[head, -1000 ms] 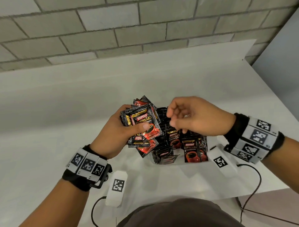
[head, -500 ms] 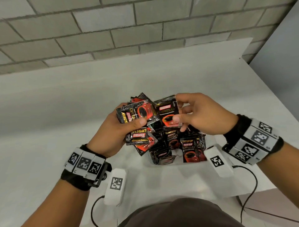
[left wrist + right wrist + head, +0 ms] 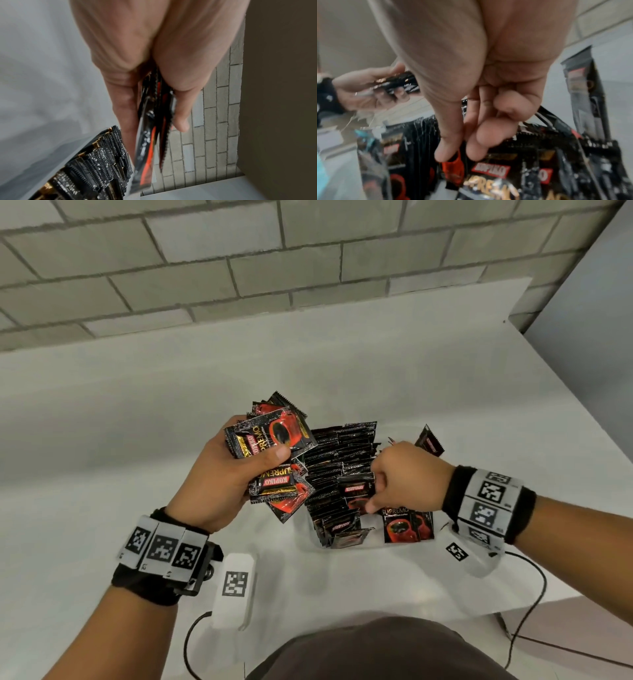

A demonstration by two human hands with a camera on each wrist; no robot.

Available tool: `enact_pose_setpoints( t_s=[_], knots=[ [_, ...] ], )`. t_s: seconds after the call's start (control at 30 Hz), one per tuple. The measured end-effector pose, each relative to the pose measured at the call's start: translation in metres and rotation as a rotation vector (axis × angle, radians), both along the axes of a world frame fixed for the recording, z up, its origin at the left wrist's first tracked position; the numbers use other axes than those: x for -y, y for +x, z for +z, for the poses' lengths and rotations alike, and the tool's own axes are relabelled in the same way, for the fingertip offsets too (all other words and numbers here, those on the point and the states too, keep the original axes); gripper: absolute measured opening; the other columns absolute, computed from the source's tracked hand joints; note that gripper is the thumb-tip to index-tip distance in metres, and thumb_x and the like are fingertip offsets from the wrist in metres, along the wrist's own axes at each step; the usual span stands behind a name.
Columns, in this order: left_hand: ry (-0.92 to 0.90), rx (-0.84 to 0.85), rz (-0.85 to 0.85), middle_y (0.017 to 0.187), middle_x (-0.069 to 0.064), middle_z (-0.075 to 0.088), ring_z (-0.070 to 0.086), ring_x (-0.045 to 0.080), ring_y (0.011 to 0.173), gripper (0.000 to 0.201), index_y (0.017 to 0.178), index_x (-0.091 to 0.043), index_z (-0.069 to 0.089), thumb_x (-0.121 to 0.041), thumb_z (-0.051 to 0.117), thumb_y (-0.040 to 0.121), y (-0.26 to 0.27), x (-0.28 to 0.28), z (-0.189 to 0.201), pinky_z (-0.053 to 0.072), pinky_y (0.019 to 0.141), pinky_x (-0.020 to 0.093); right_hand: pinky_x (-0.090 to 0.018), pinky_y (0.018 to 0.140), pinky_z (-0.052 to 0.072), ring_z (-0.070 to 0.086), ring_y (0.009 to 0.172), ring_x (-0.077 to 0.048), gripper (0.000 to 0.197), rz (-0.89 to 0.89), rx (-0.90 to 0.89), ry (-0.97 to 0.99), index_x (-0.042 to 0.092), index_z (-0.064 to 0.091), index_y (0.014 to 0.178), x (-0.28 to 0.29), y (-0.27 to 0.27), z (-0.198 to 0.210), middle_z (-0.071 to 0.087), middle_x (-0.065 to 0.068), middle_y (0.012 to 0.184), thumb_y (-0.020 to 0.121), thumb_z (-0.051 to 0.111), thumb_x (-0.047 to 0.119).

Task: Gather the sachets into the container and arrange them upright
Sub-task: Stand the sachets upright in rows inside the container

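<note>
Left hand (image 3: 219, 474) grips sachet stack (image 3: 270, 440); right hand (image 3: 404, 477) pinches one sachet (image 3: 356, 491) w/ thumb & finger among upright sachets in container (image 3: 342, 544) just below it.

The sachets carry the only readable print. On the top sachet (image 3: 270, 436) of the fanned bundle, left of centre in the head view, a red label reads "KOPIKO" beside gold "SUPREMO". A lower sachet (image 3: 279, 482) in that bundle shows the same two words upside down. Lower right of centre, a front sachet (image 3: 406, 523) reads "SUPREMO", and a small one (image 3: 356, 489) bears "KOPIKO". The right wrist view shows a blurred red "KOPIKO" label (image 3: 490, 170). The wrist bands (image 3: 486, 505) carry square black-and-white code markers.
</note>
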State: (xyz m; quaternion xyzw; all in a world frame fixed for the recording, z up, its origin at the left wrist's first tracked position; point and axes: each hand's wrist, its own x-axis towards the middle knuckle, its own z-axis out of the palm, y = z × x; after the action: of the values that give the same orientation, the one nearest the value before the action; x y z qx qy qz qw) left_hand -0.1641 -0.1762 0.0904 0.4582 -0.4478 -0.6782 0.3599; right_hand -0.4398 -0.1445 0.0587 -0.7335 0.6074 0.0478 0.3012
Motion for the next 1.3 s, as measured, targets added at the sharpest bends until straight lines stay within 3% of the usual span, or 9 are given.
enact_pose_setpoints(
  t_s=[0.13,0.37,0.5,0.6,0.73,0.87,1.07,1.2,1.3],
  knots=[
    [-0.007,-0.003,-0.001,0.125,0.022,0.068,0.070,0.043,0.110,0.062,0.136,-0.008,0.054,-0.013,0.078,0.078,0.002,-0.002,-0.003,0.059,0.087,0.059,-0.036,0.060,0.057,0.068,0.063,-0.025,0.053,0.074,-0.147,-0.017,0.008,0.070,0.073,0.003,0.001,-0.007,0.071,-0.006,0.068,0.071,0.081,0.060],
    [0.000,0.006,-0.036,0.121,0.019,0.071,0.072,0.040,0.107,0.073,0.133,-0.009,0.055,-0.018,0.087,0.069,-0.002,-0.003,-0.002,0.061,0.081,0.047,-0.028,0.063,0.049,0.063,0.066,-0.008,0.029,0.017,-0.129,-0.035,0.023,0.069,0.076,0.006,-0.006,0.026,0.067,0.010,0.067,0.079,0.079,0.049],
    [-0.029,0.039,-0.103,0.119,0.018,0.072,0.072,0.038,0.106,0.065,0.130,-0.009,0.056,-0.011,0.086,0.073,-0.011,-0.004,-0.001,0.061,0.082,0.044,-0.021,0.060,0.046,0.062,0.058,-0.006,0.009,-0.083,0.136,-0.194,0.028,0.070,0.079,0.008,-0.006,0.075,0.070,0.007,0.067,0.088,0.070,0.030],
    [-0.040,0.059,-0.182,0.115,0.017,0.073,0.072,0.038,0.106,0.062,0.127,-0.011,0.058,-0.005,0.088,0.073,-0.024,-0.007,0.001,0.061,0.084,0.044,-0.016,0.061,0.045,0.061,0.065,-0.004,0.013,-0.156,0.398,-0.306,0.031,0.070,0.087,0.004,0.012,0.096,0.069,0.008,0.074,0.086,0.072,0.044],
    [-0.016,0.016,-0.229,0.116,0.019,0.072,0.072,0.039,0.106,0.068,0.126,-0.013,0.059,-0.010,0.091,0.065,-0.036,-0.010,0.004,0.060,0.084,0.049,-0.020,0.064,0.050,0.061,0.064,-0.001,0.032,-0.168,0.415,-0.267,0.032,0.068,0.098,0.006,0.025,0.091,0.069,0.008,0.080,0.074,0.084,0.047],
    [0.030,-0.007,-0.189,0.119,0.019,0.071,0.072,0.040,0.107,0.073,0.131,-0.012,0.056,-0.005,0.090,0.067,-0.032,-0.011,0.005,0.059,0.083,0.057,-0.032,0.059,0.061,0.067,0.058,-0.013,0.029,-0.239,0.561,-0.146,0.021,0.071,0.110,0.007,0.020,0.082,0.067,-0.003,0.082,0.083,0.081,0.015],
    [0.032,0.001,-0.115,0.119,0.017,0.073,0.073,0.037,0.105,0.064,0.134,-0.013,0.054,0.000,0.077,0.075,-0.025,-0.012,0.007,0.061,0.078,0.054,-0.043,0.072,0.063,0.075,0.064,-0.020,0.009,-0.346,0.596,-0.067,0.009,0.068,0.102,-0.003,0.008,0.080,0.076,-0.009,0.078,0.093,0.069,0.012],
    [-0.045,0.044,-0.053,0.116,0.014,0.074,0.074,0.035,0.103,0.064,0.129,-0.013,0.057,-0.004,0.082,0.071,-0.028,-0.013,0.006,0.062,0.079,0.052,-0.024,0.060,0.056,0.074,0.071,-0.012,0.028,-0.455,0.756,-0.130,0.020,0.069,0.114,-0.012,0.000,0.077,0.079,0.002,0.088,0.089,0.073,0.007],
    [-0.088,0.064,-0.025,0.116,0.013,0.074,0.074,0.034,0.105,0.065,0.129,-0.012,0.057,-0.006,0.084,0.069,-0.030,-0.014,0.006,0.062,0.083,0.051,-0.027,0.059,0.052,0.068,0.066,-0.018,0.034,-0.478,0.917,-0.073,0.015,0.068,0.117,-0.023,0.002,0.074,0.078,-0.005,0.090,0.085,0.076,0.007]
  ],
)
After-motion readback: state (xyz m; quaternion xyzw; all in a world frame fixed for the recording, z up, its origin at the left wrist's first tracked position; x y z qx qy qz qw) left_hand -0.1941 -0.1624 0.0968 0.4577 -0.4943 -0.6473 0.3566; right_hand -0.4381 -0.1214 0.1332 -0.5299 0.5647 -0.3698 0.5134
